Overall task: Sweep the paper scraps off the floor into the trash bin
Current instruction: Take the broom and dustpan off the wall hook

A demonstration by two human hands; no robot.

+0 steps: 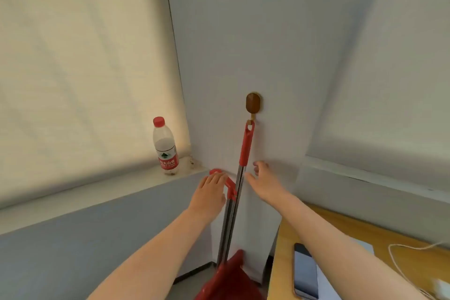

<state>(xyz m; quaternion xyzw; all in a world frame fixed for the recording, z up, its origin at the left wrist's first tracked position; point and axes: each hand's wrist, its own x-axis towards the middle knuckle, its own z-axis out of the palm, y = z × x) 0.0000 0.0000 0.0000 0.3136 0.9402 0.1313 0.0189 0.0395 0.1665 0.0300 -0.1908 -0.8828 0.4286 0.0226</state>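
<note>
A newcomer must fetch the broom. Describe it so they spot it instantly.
Find the white wall pillar straight ahead, then its brown oval wooden hook. The broom, a steel pole with a red plastic grip, hangs from it, unlike the shorter red handle beside it.

A pale window sill [102, 193] carried one upright water bottle [165, 148]. On the wooden worktop [283, 263] lay a phone [305, 273], a white cable [389, 247] and white paper [326, 285].

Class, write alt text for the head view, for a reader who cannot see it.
Two bare hands reach for a red-handled broom hanging from a wall hook: the left hand touches the red dustpan handle, the right hand is open beside the pole. A water bottle stands at left.
</note>
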